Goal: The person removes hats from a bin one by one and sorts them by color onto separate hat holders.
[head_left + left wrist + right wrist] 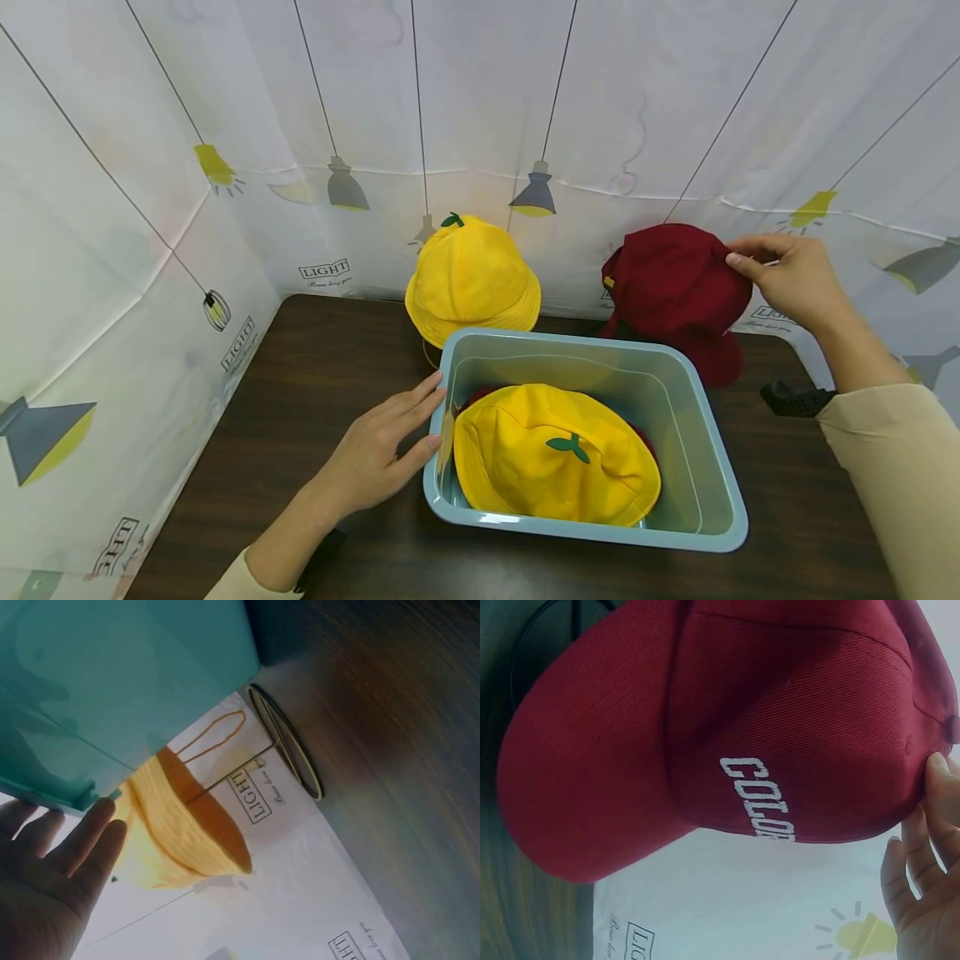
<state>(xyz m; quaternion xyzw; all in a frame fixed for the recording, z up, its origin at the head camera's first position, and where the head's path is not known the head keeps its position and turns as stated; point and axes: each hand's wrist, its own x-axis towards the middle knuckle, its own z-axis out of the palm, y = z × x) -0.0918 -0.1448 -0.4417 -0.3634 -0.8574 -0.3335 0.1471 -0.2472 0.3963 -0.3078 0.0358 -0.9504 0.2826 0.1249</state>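
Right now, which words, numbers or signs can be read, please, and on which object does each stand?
"COLOR": white letters on the dark red cap, last letter partly turned away.
"LIGHT": boxed, repeated on the printed backdrop.
Script line beneath "LIGHT": too small and blurred to read surely.

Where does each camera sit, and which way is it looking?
Head: on the head, looking forward and down at a blue rectangular plastic bin; left hand, right hand and cream fabric sleeves show.
Left wrist: on that wrist, facing the bin's outside and a yellow cloth hat beyond; left hand shows.
Right wrist: on that wrist, facing a dark red cloth cap; right hand shows.
Shared: head and right wrist both show the cap.
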